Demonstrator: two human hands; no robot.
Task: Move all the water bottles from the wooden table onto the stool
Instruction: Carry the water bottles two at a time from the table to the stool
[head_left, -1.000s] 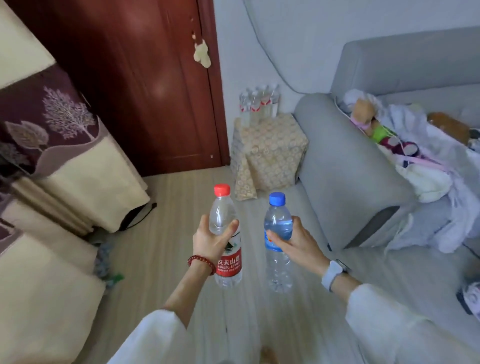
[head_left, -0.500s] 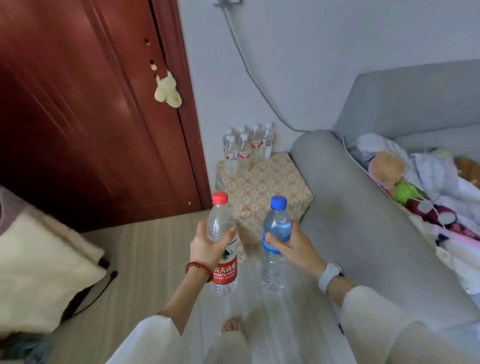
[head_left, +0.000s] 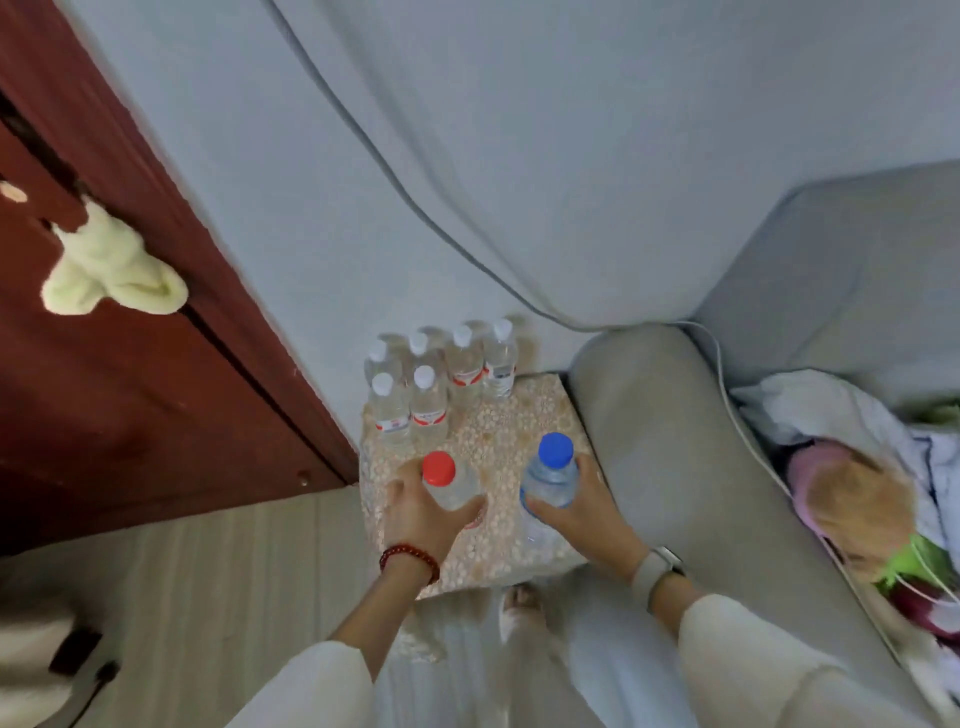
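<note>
My left hand (head_left: 415, 512) grips a clear red-capped bottle (head_left: 448, 480) over the front left of the stool (head_left: 501, 441), which wears a beige patterned cover. My right hand (head_left: 582, 506) grips a blue-capped bottle (head_left: 551, 473) over the stool's front right. Both bottles are upright; whether their bases touch the cover is hidden by my hands. Several white-capped water bottles (head_left: 441, 376) stand grouped at the stool's back left against the wall.
A dark red door (head_left: 104, 389) with a pale plush toy (head_left: 111, 270) hanging on it is to the left. A grey sofa arm (head_left: 675, 441) presses against the stool's right side, with clothes and a plush toy (head_left: 857, 499) on the seat. A grey cable (head_left: 415, 208) runs down the wall.
I have walked up to the stool. Both hands carried their bottles forward and down, from mid-air over the floor to just over the stool's front.
</note>
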